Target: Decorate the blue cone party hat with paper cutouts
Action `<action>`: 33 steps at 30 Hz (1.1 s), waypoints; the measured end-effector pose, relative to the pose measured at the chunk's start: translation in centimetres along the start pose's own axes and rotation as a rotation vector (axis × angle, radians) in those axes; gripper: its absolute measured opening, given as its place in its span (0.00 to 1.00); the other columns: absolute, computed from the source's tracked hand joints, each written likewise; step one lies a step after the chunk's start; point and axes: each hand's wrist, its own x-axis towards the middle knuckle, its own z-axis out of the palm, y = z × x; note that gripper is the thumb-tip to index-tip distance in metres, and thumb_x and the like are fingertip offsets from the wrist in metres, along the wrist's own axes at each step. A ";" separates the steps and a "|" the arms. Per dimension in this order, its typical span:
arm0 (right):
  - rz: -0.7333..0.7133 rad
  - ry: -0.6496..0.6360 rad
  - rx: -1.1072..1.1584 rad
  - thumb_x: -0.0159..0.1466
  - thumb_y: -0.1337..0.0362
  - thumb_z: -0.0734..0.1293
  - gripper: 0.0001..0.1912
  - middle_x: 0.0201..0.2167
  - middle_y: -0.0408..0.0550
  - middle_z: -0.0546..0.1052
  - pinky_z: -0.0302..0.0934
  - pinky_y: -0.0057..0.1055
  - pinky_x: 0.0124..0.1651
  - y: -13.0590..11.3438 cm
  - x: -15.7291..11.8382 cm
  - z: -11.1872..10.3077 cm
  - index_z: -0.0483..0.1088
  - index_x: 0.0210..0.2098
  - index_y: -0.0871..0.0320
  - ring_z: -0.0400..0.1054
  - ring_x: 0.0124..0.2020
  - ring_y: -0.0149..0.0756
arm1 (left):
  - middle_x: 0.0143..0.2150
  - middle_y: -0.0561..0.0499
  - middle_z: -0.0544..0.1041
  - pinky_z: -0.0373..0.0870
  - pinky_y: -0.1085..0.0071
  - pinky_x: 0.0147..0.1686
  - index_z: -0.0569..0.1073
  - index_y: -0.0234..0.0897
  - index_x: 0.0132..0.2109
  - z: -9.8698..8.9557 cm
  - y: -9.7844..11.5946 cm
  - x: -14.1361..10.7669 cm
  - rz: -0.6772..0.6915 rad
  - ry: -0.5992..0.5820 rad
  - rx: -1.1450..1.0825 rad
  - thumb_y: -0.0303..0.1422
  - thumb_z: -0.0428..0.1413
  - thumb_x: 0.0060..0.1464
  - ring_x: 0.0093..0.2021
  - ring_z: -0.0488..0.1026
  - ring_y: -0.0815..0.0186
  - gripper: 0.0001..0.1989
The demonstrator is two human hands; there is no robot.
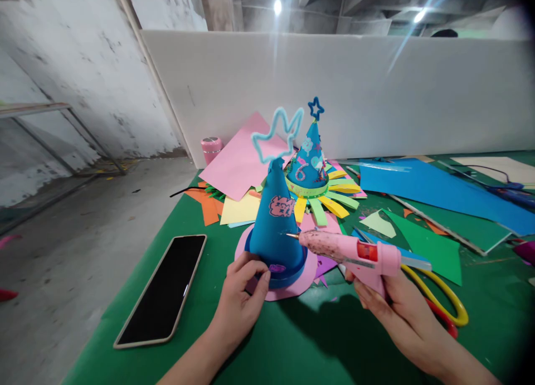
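A blue cone party hat point(273, 234) with a pink bear-shaped cutout and a small purple piece near its base stands upright on a pink round brim. A light blue pipe-cleaner star point(278, 137) tops it. My left hand point(244, 290) is closed on the hat's lower left edge, thumb and fingers pinched together beside the purple piece. In my right hand point(388, 307) is a pink hot glue gun point(346, 248), gripped by its handle. Its nozzle points left, at or very near the front of the cone; I cannot tell if it touches.
Behind stands a second decorated hat point(309, 162) with yellow and green strips. A phone point(163, 290) lies at left near the table edge. Scissors point(443, 301) lie behind my right hand. Pink paper point(238, 156), blue sheets point(443, 184) and scraps cover the back and right.
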 end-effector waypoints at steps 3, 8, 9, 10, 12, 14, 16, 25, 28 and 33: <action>0.005 0.018 -0.034 0.64 0.63 0.57 0.09 0.29 0.44 0.70 0.64 0.27 0.26 0.2 -0.3 -0.3 0.61 0.45 0.50 0.66 0.26 0.34 | 0.31 0.51 0.66 0.63 0.70 0.34 0.68 0.37 0.30 0.0 -0.1 -0.1 0.009 -0.011 -0.013 0.29 0.48 0.56 0.32 0.66 0.66 0.07; 0.001 0.028 -0.051 0.65 0.62 0.57 0.08 0.28 0.43 0.68 0.63 0.27 0.27 0.4 -0.2 -0.4 0.60 0.44 0.51 0.65 0.26 0.33 | 0.31 0.51 0.66 0.63 0.71 0.33 0.68 0.38 0.30 -0.1 0.0 -0.1 0.012 -0.018 0.006 0.29 0.48 0.56 0.31 0.66 0.66 0.07; 0.001 0.029 -0.047 0.65 0.62 0.57 0.08 0.28 0.43 0.68 0.62 0.27 0.27 0.4 -0.2 -0.4 0.60 0.44 0.51 0.65 0.26 0.33 | 0.31 0.51 0.66 0.63 0.71 0.33 0.68 0.38 0.30 -0.1 0.0 -0.1 0.016 -0.015 0.009 0.29 0.48 0.56 0.31 0.67 0.66 0.07; 0.005 0.030 -0.041 0.65 0.62 0.57 0.08 0.28 0.43 0.67 0.62 0.27 0.27 0.4 -0.1 -0.4 0.60 0.44 0.51 0.64 0.26 0.33 | 0.31 0.51 0.66 0.63 0.71 0.33 0.68 0.38 0.30 -0.1 0.0 0.0 0.019 -0.011 0.009 0.29 0.48 0.56 0.31 0.67 0.66 0.07; 0.024 0.029 -0.018 0.65 0.61 0.57 0.09 0.28 0.43 0.66 0.61 0.27 0.27 0.3 -0.1 -0.4 0.60 0.45 0.52 0.63 0.26 0.33 | 0.30 0.51 0.66 0.63 0.71 0.32 0.68 0.38 0.30 -0.1 0.1 -0.1 0.022 -0.004 0.010 0.29 0.49 0.55 0.31 0.67 0.67 0.07; 0.053 0.024 0.024 0.65 0.60 0.58 0.09 0.27 0.43 0.65 0.60 0.27 0.27 0.4 -0.2 -0.5 0.60 0.45 0.52 0.62 0.26 0.33 | 0.30 0.51 0.67 0.63 0.71 0.32 0.68 0.38 0.30 -0.1 0.1 -0.1 0.020 -0.005 0.010 0.29 0.48 0.55 0.31 0.67 0.67 0.07; 0.087 0.014 0.096 0.65 0.60 0.58 0.10 0.28 0.43 0.66 0.60 0.28 0.27 0.6 -0.3 -0.4 0.60 0.46 0.52 0.62 0.26 0.32 | 0.30 0.51 0.67 0.64 0.71 0.32 0.68 0.38 0.30 -0.2 0.1 -0.1 0.015 -0.008 0.008 0.29 0.48 0.56 0.31 0.67 0.67 0.08; 0.351 0.129 0.919 0.62 0.59 0.61 0.08 0.16 0.38 0.62 0.54 0.29 0.25 0.0 1.2 0.0 0.61 0.29 0.55 0.57 0.19 0.29 | 0.31 0.50 0.67 0.64 0.69 0.33 0.68 0.38 0.30 -0.2 0.0 0.0 0.012 -0.013 0.029 0.30 0.48 0.56 0.33 0.67 0.65 0.08; 0.466 0.223 1.140 0.56 0.60 0.67 0.08 0.14 0.36 0.60 0.52 0.25 0.19 0.0 1.8 -1.3 0.64 0.30 0.55 0.53 0.16 0.26 | 0.31 0.50 0.67 0.65 0.69 0.33 0.68 0.38 0.30 -0.2 0.1 -0.1 0.018 0.007 0.029 0.29 0.48 0.55 0.33 0.67 0.65 0.07; 0.592 0.506 0.882 0.53 0.66 0.70 0.04 0.16 0.41 0.70 0.57 0.22 0.16 3.5 1.7 -7.2 0.70 0.29 0.54 0.62 0.16 0.27 | 0.33 0.49 0.68 0.65 0.68 0.36 0.69 0.38 0.30 -0.3 0.0 -0.1 0.075 0.088 0.044 0.27 0.51 0.53 0.35 0.67 0.63 0.05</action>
